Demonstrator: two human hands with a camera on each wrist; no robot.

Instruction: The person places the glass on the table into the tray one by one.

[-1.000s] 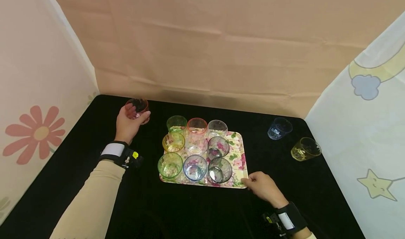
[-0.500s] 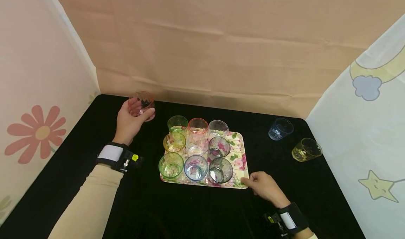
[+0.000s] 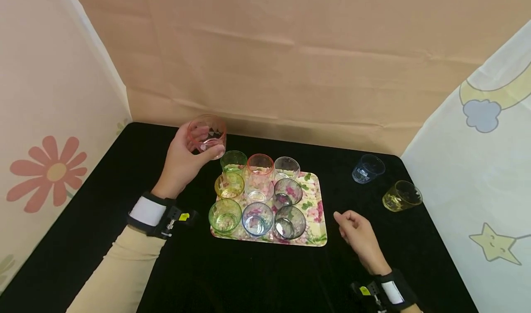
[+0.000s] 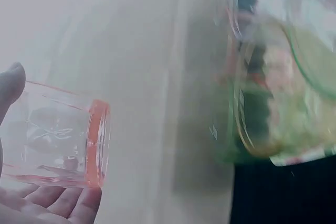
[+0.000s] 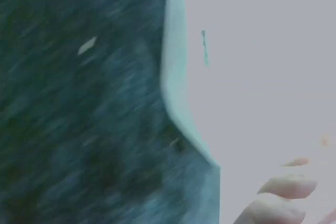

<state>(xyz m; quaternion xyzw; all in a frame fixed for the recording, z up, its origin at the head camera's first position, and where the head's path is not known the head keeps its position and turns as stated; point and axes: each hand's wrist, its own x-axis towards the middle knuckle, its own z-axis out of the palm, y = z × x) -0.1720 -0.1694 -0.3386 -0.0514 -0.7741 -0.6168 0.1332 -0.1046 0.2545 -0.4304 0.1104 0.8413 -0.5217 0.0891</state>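
My left hand [image 3: 182, 161] grips a pink-rimmed clear glass [image 3: 207, 135], thumb on the near side and fingers around the far side. The glass hangs in the air, left of and behind a floral tray [image 3: 313, 197]. In the left wrist view the same glass [image 4: 58, 137] lies between thumb and fingers. On the tray, several coloured glasses stand in rows, among them a green glass [image 3: 233, 162], a yellow glass [image 3: 229, 186] and a blue glass [image 3: 257, 220]. To the right of the tray, my right hand [image 3: 361, 239] is apart from it, loosely curled and holding nothing.
At the right of the black table [image 3: 249, 280] stand a dark blue glass [image 3: 368, 169] and a tilted-looking yellow glass [image 3: 401, 196]. A brown paper backdrop [image 3: 290, 59] rises behind, with patterned walls on both sides.
My left hand has lifted the pink-rimmed glass from the far left and carried it right toward the tray. My right hand has let go of the tray's corner and drawn back right.
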